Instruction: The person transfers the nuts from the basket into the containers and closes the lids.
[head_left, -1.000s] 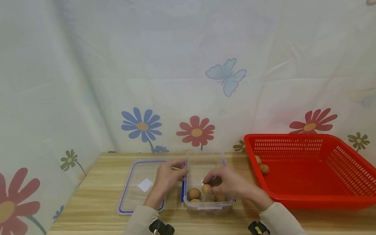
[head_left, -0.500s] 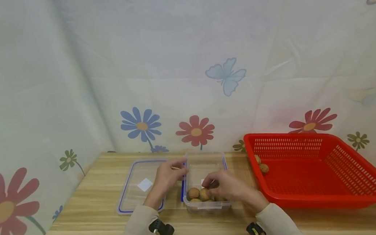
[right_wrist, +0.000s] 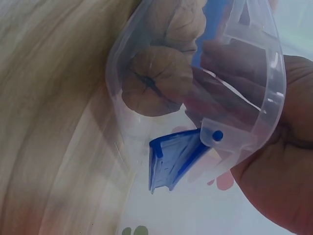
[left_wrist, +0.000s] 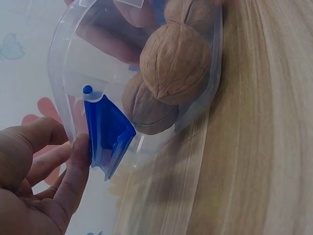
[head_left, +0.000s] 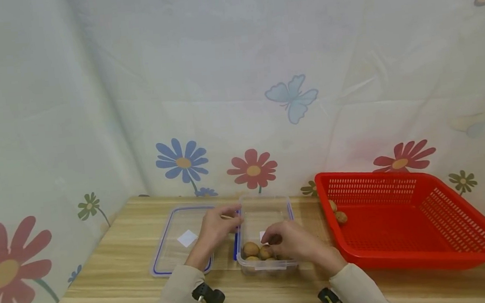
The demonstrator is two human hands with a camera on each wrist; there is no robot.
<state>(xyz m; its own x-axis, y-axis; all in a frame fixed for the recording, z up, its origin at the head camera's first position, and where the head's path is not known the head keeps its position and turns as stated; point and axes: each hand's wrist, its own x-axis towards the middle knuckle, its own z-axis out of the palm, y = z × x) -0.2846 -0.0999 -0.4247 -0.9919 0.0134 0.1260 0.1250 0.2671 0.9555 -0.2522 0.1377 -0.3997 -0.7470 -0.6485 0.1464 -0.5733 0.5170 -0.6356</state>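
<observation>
A clear plastic food container (head_left: 271, 265) with blue side clips stands on the table, several walnuts (head_left: 251, 249) gathered at its near end. At its left rim, my left hand (head_left: 215, 226) pinches the wall between thumb and fingers, just beside a blue clip (left_wrist: 107, 137) in the left wrist view. My right hand (head_left: 295, 241) reaches over the right rim into the container, fingers loosely bent close above a walnut (head_left: 265, 251). That walnut lies below the fingertips. Through the clear wall in the right wrist view, the right fingers (right_wrist: 220, 81) show beside a walnut (right_wrist: 156, 81).
The container's clear lid (head_left: 170, 243), edged in blue, lies flat to the left, partly under the left forearm. A large red slotted basket (head_left: 402, 257) stands at the right, with walnuts (head_left: 341, 217) against its left wall. A flowered curtain (head_left: 222, 101) hangs behind the table.
My right hand lowered a walnut among the others at the container's near end, and its fingers have loosened from it. The left hand has stayed at the rim.
</observation>
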